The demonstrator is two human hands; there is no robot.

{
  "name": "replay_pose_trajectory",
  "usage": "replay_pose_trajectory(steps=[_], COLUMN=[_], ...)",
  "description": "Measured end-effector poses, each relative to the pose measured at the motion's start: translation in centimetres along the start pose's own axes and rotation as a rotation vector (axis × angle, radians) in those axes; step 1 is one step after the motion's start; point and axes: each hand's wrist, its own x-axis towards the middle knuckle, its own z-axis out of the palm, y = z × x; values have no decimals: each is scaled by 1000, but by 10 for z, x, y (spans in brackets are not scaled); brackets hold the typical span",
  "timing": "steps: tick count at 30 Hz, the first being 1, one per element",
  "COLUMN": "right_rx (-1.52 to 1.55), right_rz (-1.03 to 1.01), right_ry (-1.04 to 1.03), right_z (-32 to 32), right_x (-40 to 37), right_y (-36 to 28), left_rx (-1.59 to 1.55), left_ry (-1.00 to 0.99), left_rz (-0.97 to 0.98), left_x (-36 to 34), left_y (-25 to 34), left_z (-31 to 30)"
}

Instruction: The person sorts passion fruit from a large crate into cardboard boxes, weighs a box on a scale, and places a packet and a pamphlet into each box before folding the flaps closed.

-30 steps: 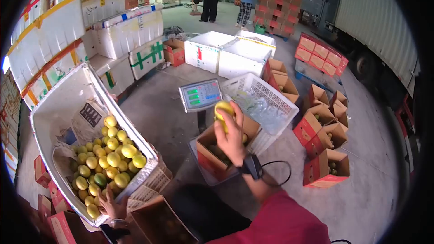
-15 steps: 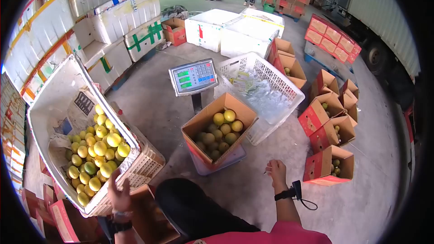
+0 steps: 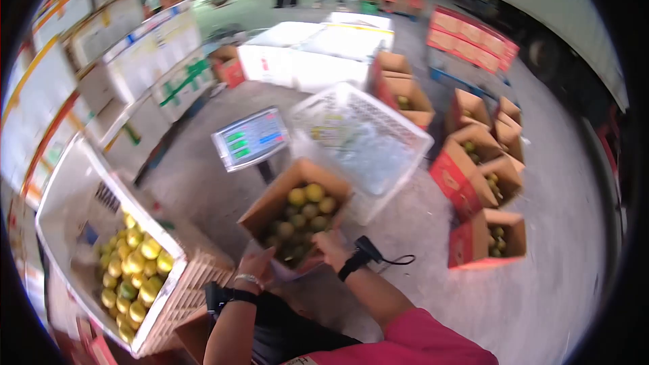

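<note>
A cardboard box (image 3: 260, 215) of round yellow-green fruit (image 3: 297, 220) rests on the scale's platform, below the lit display (image 3: 250, 138). My left hand (image 3: 260, 262) is at its near left corner, fingers closed against the cardboard, partly blurred. At the near right side, my right hand (image 3: 329, 247) has its fingers bent over the rim. Both hands wear black wrist straps. To the left, a white foam box (image 3: 57, 220) tilts on a plastic crate (image 3: 203, 274) and holds many more of the fruit.
Behind the scale stands a white plastic basket (image 3: 412, 142) of clear plastic packaging. Open cardboard boxes (image 3: 466, 243) with fruit line the right. White foam boxes (image 3: 270, 61) stand at the back and are stacked at left. People stand far off; a truck (image 3: 568, 20) is at right.
My left hand has moved from beside the foam box to the cardboard box on the scale. My right hand has come in from the right to the same box. The view has shifted.
</note>
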Motion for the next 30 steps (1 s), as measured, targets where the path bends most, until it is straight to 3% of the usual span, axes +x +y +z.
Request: replay_pose_trajectory(steps=[2, 4, 6, 9, 11, 13, 14, 16, 18, 20, 23, 24, 26, 28, 30], right_rx=[80, 9, -507, -324, -189, -4, 112, 109, -71, -119, -204, -249, -235, -199, -243], right_rz=[-21, -104, -50, -61, -261, -300, -164, -228, -271, -273, -288, -307, -439, -470, -471], right_ry=[-39, 65, -23, 21, -81, -96, -10, 12, 132, 119, 142, 173, 218, 153, 196], right_z=[-31, -45, -63, -113, -181, -204, -189, -212, -235, -262, -283, -291, -322, -353, -319], right_x=[34, 9, -79, -73, -45, -79, -131, -145, -151, -149, -156, -160, -152, -145, -180], right_y=[36, 38, -15, 24, 78, 37, -11, -35, -62, -82, -90, -87, -59, -21, -6], left_rx=[-221, 49, 142, 65, 34, 38, 64, -6, -151, -137, -52, -96, -71, -47, 12], left_ry=[-221, -168, -143, -323, -424, -516, -548, -630, -673, -694, -800, -848, -796, -734, -711], left_rz=[-204, 152, 412, 106, 11, -6, 6, -24, -104, -145, -103, -177, -152, 0, 63], left_x=[10, 20, 4, -97, -118, -132, -132, -113, -132, -139, -133, -144, -148, -184, -186], left_y=[-7, -22, -36, -2, -9, -2, -1, -22, -25, -26, -55, -57, -83, -78, -88], left_z=[13, 20, 23, 41, 53, 73, 86, 118, 153, 177, 207, 208, 214, 195, 191])
